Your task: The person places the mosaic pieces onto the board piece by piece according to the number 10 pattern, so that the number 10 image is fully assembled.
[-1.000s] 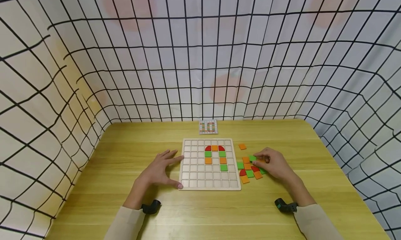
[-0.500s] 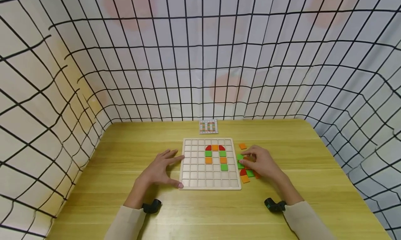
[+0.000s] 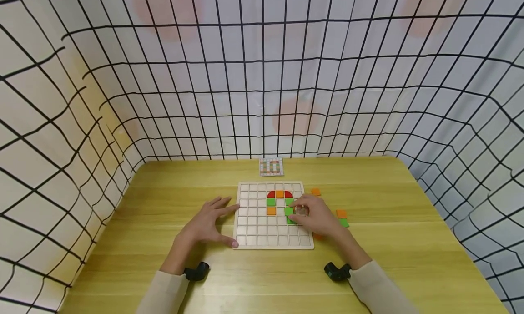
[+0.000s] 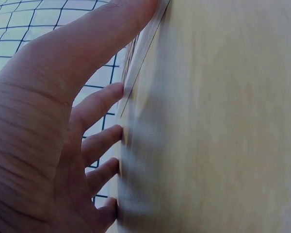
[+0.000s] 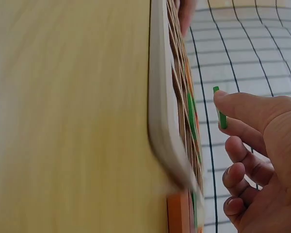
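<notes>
A pale wooden grid board (image 3: 254, 231) lies on the table, with red quarter-round, orange and green square tiles in some of its cells. Spread along its left edge is my left hand (image 3: 206, 223); thumb and index fingertip touch the rim, while the left wrist view shows the other fingertips on the tabletop. Between thumb and index finger my right hand (image 3: 318, 217) pinches a green square tile (image 3: 288, 211) over the right part of the board. The right wrist view has this green tile (image 5: 219, 108) edge-on, raised above the board. The right hand hides some cells beneath it.
A small patterned card (image 3: 271, 167) lies behind the board. To the right are loose tiles, among them a lone orange tile (image 3: 315, 192) and another orange tile (image 3: 341, 214) beside a green one (image 3: 345, 222); my right hand covers others. Black netting surrounds the table.
My right hand has moved left from the loose tiles to over the board, carrying the green tile. The left hand has stayed at the board's left edge.
</notes>
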Demonstrator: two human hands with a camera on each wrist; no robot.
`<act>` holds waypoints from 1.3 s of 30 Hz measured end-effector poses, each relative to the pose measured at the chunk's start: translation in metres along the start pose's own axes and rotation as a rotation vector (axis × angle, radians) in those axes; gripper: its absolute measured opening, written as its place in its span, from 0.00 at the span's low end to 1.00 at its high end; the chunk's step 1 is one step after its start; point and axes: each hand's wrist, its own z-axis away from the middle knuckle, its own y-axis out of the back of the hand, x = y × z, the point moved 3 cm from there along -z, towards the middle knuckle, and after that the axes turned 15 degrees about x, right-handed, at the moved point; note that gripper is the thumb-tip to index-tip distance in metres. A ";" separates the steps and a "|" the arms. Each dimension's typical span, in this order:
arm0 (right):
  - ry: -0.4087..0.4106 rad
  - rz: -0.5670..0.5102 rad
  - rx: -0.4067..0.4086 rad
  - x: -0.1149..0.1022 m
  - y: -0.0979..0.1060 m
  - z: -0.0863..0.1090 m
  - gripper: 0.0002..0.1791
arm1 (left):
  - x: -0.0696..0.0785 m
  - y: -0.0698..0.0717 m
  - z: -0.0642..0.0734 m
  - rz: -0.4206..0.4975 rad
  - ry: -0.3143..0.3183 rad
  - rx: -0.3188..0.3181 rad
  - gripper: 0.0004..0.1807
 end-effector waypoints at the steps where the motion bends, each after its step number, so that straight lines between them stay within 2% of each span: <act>1: -0.005 -0.002 -0.006 -0.003 -0.003 -0.001 0.15 | 0.000 0.000 0.000 -0.001 0.000 -0.001 0.61; 13: 0.043 0.054 -0.078 -0.023 -0.032 -0.001 0.15 | 0.000 0.001 0.000 0.007 -0.008 0.005 0.61; 18: 0.061 0.062 -0.085 -0.027 -0.036 -0.001 0.14 | 0.000 0.001 0.000 0.010 -0.003 -0.001 0.61; 25: 0.041 0.079 -0.073 -0.028 -0.042 -0.001 0.14 | -0.004 -0.002 -0.001 -0.007 -0.004 0.002 0.62; 39: 0.038 0.064 -0.074 -0.027 -0.042 0.001 0.14 | -0.006 -0.002 -0.001 -0.008 0.002 -0.007 0.63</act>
